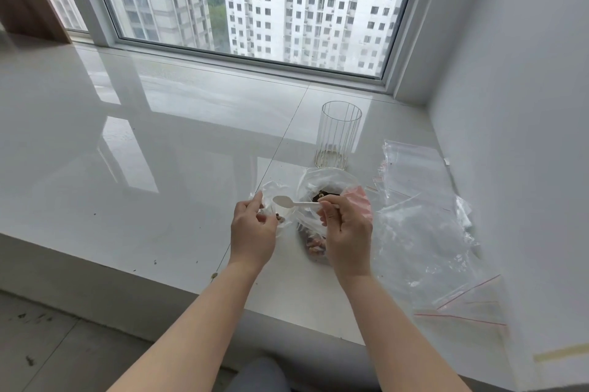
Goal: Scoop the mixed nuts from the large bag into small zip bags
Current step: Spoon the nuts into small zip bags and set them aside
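The right hand (345,225) pinches the spoon (294,204) by its handle; its long axis runs level, bowl toward the left hand (253,225). That hand pinches the zip bag (274,200) open under the bowl. The nut bag (322,200) sits just beyond the right hand.

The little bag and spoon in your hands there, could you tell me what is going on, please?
A person is portioning mixed nuts on a white sill. The left hand holds a small zip bag open; a few nuts already lie in it. The right hand pinches a white plastic spoon, its bowl looking empty over the small bag's mouth. The large bag of nuts sits just behind, with spare zip bags to the right.
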